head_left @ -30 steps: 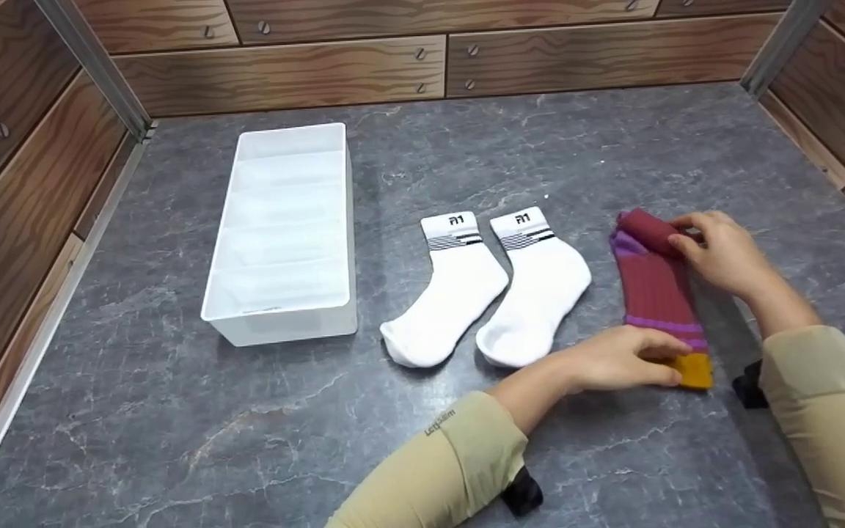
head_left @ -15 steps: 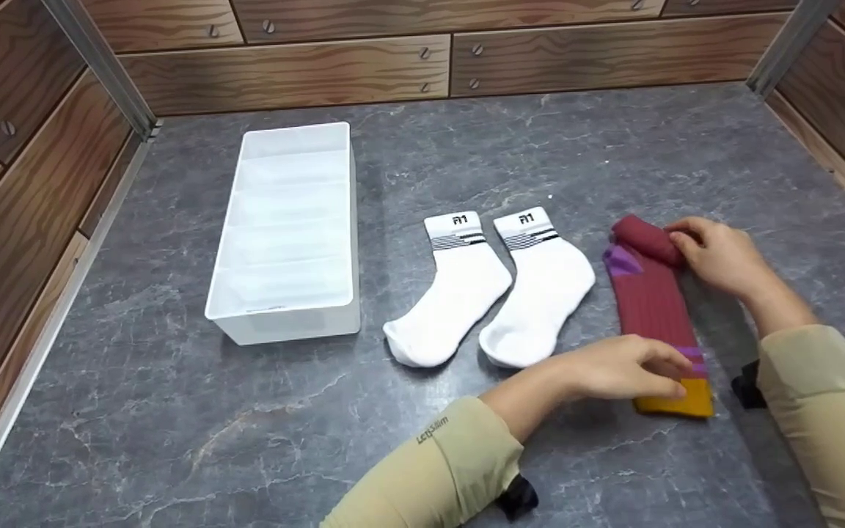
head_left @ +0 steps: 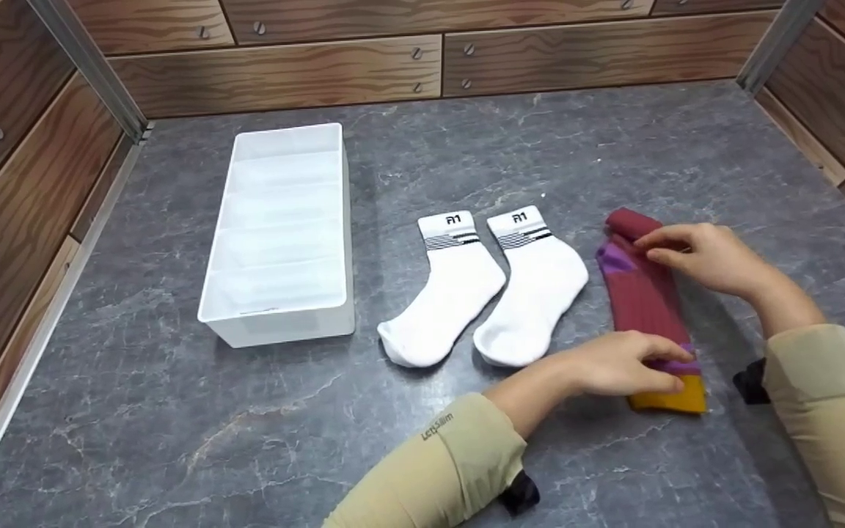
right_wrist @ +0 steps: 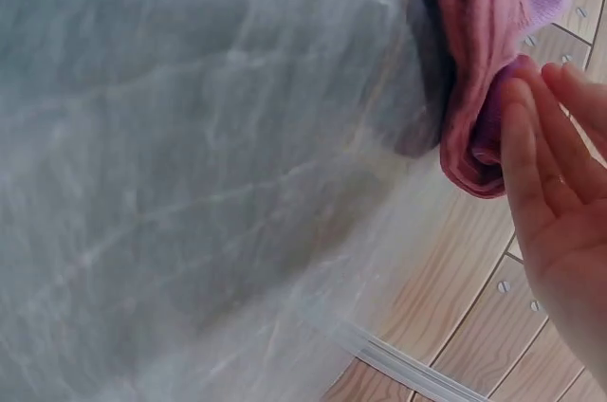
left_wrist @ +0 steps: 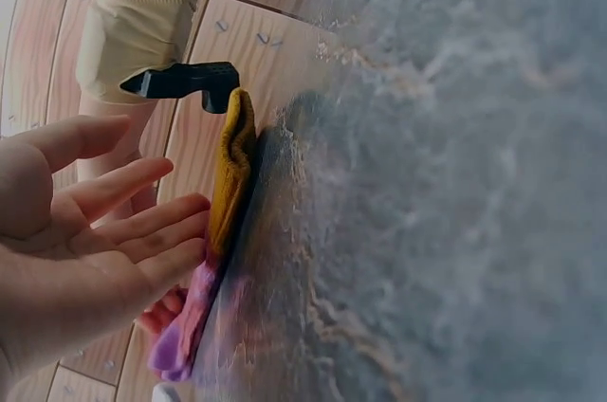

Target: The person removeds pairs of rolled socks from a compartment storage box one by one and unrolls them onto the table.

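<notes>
A long maroon sock (head_left: 639,304) with a purple heel patch, purple stripes and a yellow end lies at the right in the head view. Its far end is folded over. My left hand (head_left: 617,363) rests beside and over the yellow and striped end; in the left wrist view its fingers (left_wrist: 156,227) are extended against the sock's side. At the folded end, my right hand (head_left: 723,260) touches the fold with thumb and forefinger. The right wrist view has these fingers (right_wrist: 536,141) fairly straight against the folded cloth. Whether a second sock lies underneath cannot be told.
Two white socks (head_left: 444,301) with black stripes lie side by side left of the maroon one. Further left stands a translucent white box (head_left: 283,323) with crosswise compartments. Wood-patterned walls (head_left: 276,81) border the grey marbled tabletop (head_left: 246,433).
The maroon sock has shifted a little toward me and its fold has changed shape. My right hand has moved left from the fold's right edge onto it. The left hand stays near the yellow end.
</notes>
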Tool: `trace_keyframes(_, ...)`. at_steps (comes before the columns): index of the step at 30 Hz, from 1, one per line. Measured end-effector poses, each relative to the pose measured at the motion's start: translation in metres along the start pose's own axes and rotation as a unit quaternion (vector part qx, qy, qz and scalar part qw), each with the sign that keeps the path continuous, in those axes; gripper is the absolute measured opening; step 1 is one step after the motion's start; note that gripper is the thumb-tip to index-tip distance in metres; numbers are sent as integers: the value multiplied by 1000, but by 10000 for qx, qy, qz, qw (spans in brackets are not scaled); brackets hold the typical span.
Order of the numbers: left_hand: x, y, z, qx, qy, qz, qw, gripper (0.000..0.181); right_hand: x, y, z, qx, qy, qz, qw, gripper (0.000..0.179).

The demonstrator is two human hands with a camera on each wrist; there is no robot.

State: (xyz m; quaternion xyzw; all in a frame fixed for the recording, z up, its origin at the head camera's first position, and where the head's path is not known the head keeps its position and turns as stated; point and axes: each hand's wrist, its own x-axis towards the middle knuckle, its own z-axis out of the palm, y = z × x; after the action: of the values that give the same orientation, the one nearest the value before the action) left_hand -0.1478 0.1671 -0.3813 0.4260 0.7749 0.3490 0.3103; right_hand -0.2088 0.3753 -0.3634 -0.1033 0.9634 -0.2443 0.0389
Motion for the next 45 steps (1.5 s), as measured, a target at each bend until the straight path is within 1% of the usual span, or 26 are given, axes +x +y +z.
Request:
trace_keyframes(3,-2,-1,0,-9,-58,36,10000,41,3,-1,1,73,27,101,9999,33)
trace_keyframes(7,-5,0,0,3,-150,60,9999,41,8,0,1,128,99,117,9998,37)
trace_keyframes(15,-11,0,2,136,-353,131,9992,42,18,7,3,75,-65,246,9996,43)
trace_keyframes(19,-13,-1,3,-41,-350,159,9993,41,20,11,4,18,-222,353,9991,52)
trace_keyframes(22,-14,-2,4,-151,-314,214,9992,40,20,12,5,41,-236,381,9990,57)
trace_keyframes(24,-14,-2,5,-234,-262,229,9991,40,19,12,6,72,-109,313,9994,57)
trace_keyframes(25,-14,-3,5,-347,-223,230,9989,39,19,12,6,90,-27,261,9996,55)
trace_keyframes(27,-15,-4,4,-724,-140,233,9970,38,18,11,6,129,158,132,9997,52)
trace_keyframes(30,-17,-7,-1,-1151,164,222,9930,37,17,10,7,111,451,-97,9989,46)
trace_keyframes(32,-20,-10,-7,-1243,433,294,9909,36,15,9,7,79,593,-209,9980,43)
trace_keyframes(36,-32,-18,-29,-812,1029,275,9910,37,12,8,8,-23,677,-217,9975,40)
trace_keyframes(38,-39,-25,-42,-400,1347,195,9899,39,12,7,8,-18,657,-168,9977,39)
trace_keyframes(41,-48,-36,-57,308,1778,-66,9836,42,12,5,8,5,646,-155,9978,39)
trace_keyframes(42,-51,-40,-60,530,1853,-176,9811,43,12,5,8,0,643,-170,9978,39)
trace_keyframes(43,-53,-43,-63,656,1899,-286,9792,43,12,4,8,-10,634,-175,9978,39)
trace_keyframes(45,-56,-49,-65,823,1826,-566,9781,43,12,3,8,-16,626,-151,9979,39)
